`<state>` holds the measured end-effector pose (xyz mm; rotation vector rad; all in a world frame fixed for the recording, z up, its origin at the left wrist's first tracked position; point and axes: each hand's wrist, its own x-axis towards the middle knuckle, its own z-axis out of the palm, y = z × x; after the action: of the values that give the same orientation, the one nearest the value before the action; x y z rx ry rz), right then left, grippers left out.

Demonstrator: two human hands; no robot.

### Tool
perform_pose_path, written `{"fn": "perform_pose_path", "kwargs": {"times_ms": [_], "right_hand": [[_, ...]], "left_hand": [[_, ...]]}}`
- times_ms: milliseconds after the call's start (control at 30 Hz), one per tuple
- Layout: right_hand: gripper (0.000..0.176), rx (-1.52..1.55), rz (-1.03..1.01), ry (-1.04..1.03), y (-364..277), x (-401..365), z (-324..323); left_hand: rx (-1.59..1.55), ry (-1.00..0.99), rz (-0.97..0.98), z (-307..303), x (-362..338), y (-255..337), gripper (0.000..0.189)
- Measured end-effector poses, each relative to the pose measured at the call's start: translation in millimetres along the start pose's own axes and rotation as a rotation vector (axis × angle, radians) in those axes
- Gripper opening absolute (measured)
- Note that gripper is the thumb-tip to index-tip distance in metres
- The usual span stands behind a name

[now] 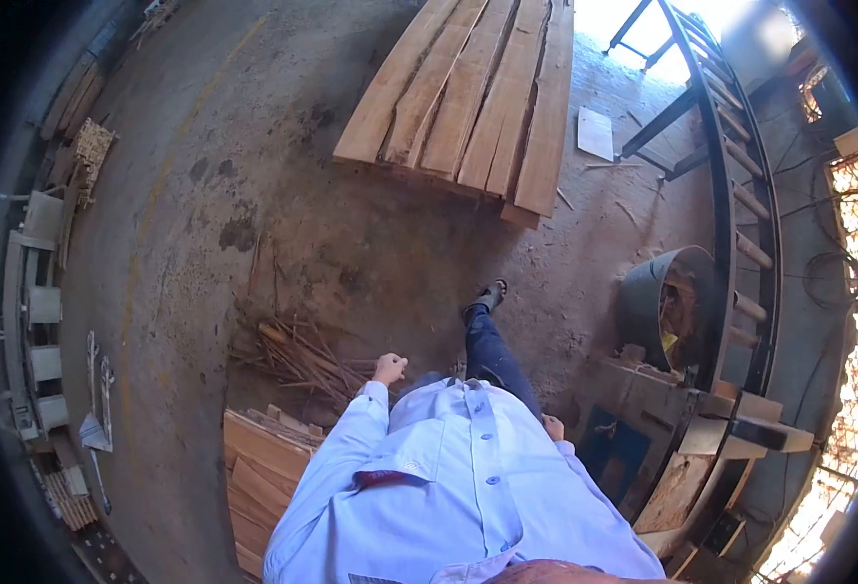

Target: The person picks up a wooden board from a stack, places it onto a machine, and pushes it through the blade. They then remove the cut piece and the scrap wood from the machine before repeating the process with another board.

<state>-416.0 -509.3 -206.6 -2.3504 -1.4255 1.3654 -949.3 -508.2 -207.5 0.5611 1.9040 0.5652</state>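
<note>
My left hand [390, 369] is beside the front of my light blue shirt [478, 457], over scattered wood strips [317, 365] on the floor; its fingers look curled, and what they hold, if anything, is too small to make out. On the other side, my right hand [553, 427] shows only partly past the shirt's edge, its fingers mostly hidden. One leg in dark trousers [497, 355] is stretched forward, with a dark sandal on the foot.
Long wooden planks [468, 107] lie stacked ahead. Stacked boards [263, 467] stand close by at the lower left. A bin [648, 307] with scraps, a roller conveyor frame [726, 175] and a machine [687, 487] are on the right. Racks [35, 321] line the far left.
</note>
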Motion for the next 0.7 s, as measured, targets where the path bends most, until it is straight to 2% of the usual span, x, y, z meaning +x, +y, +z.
{"fn": "perform_pose_path", "kwargs": {"times_ms": [67,100,133,200,267,333,400,467,500,533,567,600,633,700], "right_hand": [[0.04,-0.089,-0.138,-0.073,-6,41,10],[0.041,-0.125,-0.218,-0.089,-32,66,7],[0.041,-0.064,-0.109,-0.073,-57,86,6],[0.038,0.269,0.215,-0.145,-117,123,-1],[0.031,0.379,0.069,-0.076,-147,183,-1],[0.028,0.362,-0.138,0.02,-146,278,30],[0.023,0.476,-0.201,0.061,-182,346,35],[0.022,0.438,-0.343,0.045,-216,403,33],[0.022,0.455,-0.323,0.03,-244,412,23],[0.023,0.462,-0.299,0.008,-272,419,13],[0.026,0.359,-0.384,0.058,-275,444,16],[0.028,0.39,-0.279,-0.041,-314,423,-11],[0.03,0.412,-0.17,-0.134,-354,400,-40],[0.031,0.533,-0.136,-0.172,-382,404,-52]], "left_hand": [[0.105,-0.09,0.035,-17,10,18,0.036],[0.141,-0.028,0.116,-22,18,23,0.037],[0.128,0.004,0.117,-27,25,28,0.036],[-0.045,-0.003,-0.108,-38,34,48,0.032],[0.005,0.036,-0.222,-54,35,82,0.03],[0.075,0.032,-0.194,-73,47,118,0.029],[0.123,0.039,-0.184,-89,74,140,0.028],[0.493,0.039,0.325,-109,116,153,0.033],[0.065,0.138,0.023,-104,114,194,0.04],[0.29,0.247,0.375,-110,127,217,0.039],[-0.013,0.149,0.156,-112,146,226,0.03],[0.078,0.217,0.194,-112,134,271,0.025],[-0.026,0.179,0.117,-111,164,258,0.028],[-0.068,0.21,0.088,-109,172,297,0.028]]}}
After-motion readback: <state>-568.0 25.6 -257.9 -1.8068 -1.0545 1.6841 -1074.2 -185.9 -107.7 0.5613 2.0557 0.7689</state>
